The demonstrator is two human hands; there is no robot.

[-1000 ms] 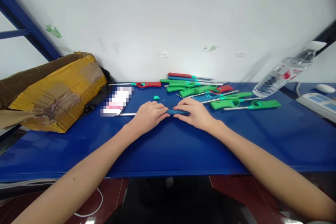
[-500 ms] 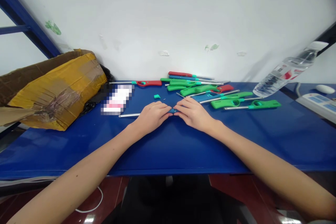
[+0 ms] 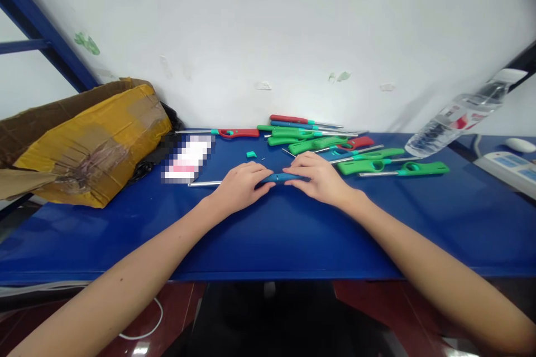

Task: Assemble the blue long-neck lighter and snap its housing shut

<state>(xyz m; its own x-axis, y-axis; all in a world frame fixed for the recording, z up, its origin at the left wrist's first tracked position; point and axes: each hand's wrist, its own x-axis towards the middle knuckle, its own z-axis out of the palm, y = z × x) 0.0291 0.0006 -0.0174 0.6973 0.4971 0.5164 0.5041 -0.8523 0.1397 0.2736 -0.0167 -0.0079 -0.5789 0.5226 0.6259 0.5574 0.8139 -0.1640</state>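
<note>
Between my two hands lies a blue long-necked gas lighter (image 3: 280,177), its metal tube pointing left past my wrist. My left hand (image 3: 240,185) is closed around the front of the handle, hiding the trigger area. The fingers of my right hand (image 3: 320,178) pinch the rear of the handle. Just beyond my left hand, a small turquoise plastic piece (image 3: 251,154) lies on the table, with a tiny thin bit beside it. Past my right hand is a pile of lighters, including a green lighter (image 3: 360,166) and a red lighter (image 3: 288,119).
Another red lighter (image 3: 238,133) lies near the wall. A taped cardboard box (image 3: 96,145) and a blurred-out white item (image 3: 188,159) are on the left. At right, a water bottle (image 3: 454,117) leans by the wall near a power strip (image 3: 513,170) and a white mouse (image 3: 520,145).
My right hand has shifted slightly right along the blue lighter, and its fingers have spread from my left hand's. More of the blue handle now shows between them.
</note>
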